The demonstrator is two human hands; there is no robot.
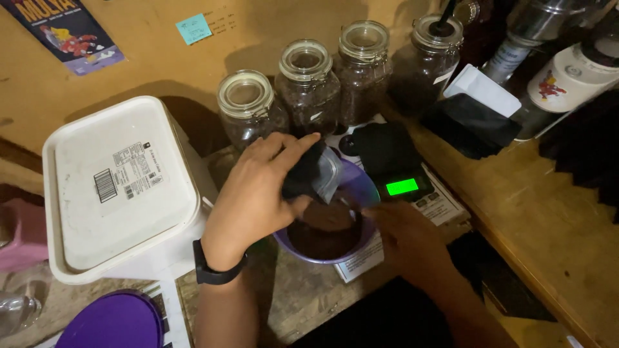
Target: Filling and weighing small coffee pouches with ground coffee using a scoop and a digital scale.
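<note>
Head view looks down on two bare hands over a purple bowl (351, 254) of dark brown grounds on the table (554, 225). Left hand (258, 193), a black band on its wrist, has its fingers (298, 147) pinching a black pouch (313, 173) with a silvery inside, tilted mouth-down just above the bowl. Right hand (403, 235) sits at the bowl's right rim; its fingers are in shadow, curled toward the rim, and I cannot tell whether they grip it.

Just beyond the right fingers a black scale (390, 161) shows a lit green display (402, 187). Beyond the left fingers stand four glass jars (306, 87) of dark beans in a row, lids shut. Left of the left hand sits a white lidded tub (122, 187) bearing a label. Below that wrist lies a purple lid (113, 322). Farther right of the scale, black bags (471, 122) and a white one lie near metal cans (561, 77).
</note>
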